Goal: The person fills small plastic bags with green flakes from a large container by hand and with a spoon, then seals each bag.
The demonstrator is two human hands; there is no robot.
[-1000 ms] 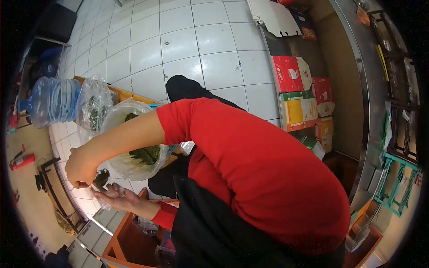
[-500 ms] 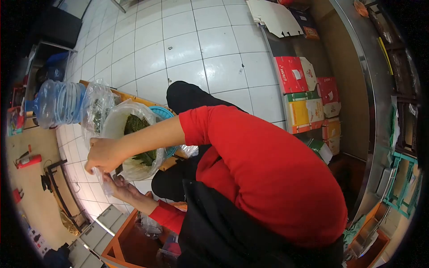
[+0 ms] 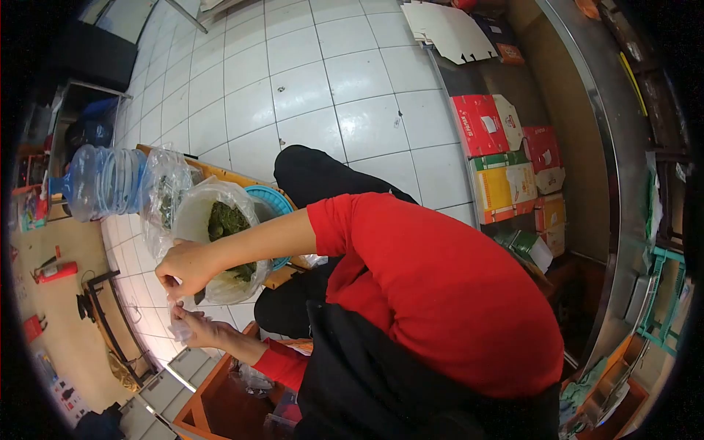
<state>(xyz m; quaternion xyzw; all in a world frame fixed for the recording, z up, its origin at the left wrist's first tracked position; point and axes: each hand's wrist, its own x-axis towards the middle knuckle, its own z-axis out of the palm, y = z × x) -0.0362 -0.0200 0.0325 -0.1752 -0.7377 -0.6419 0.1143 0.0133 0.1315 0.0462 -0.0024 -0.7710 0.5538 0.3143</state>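
My right hand (image 3: 188,267) is closed, thumb and fingers pinched at the top of a small clear plastic bag (image 3: 180,330). Just below it, my left hand (image 3: 202,329) has its fingers closed around the lower part of that bag. What the bag contains, if anything, I cannot make out. Beside my hands stands a large tub lined with clear plastic (image 3: 192,213), holding dark green leaves (image 3: 226,220). My right forearm crosses over the tub and hides part of the leaves.
A blue basket (image 3: 270,199) sits against the tub on a wooden bench (image 3: 213,171). Another clear bag (image 3: 163,187) and a big water bottle (image 3: 103,182) lie beyond. Coloured cartons (image 3: 480,126) line a shelf, and an orange wooden drawer (image 3: 213,396) is open beside my left arm.
My hands have drawn slightly apart, the right lifting away from the left, with the small plastic bag between them. The whole view has shifted a little.
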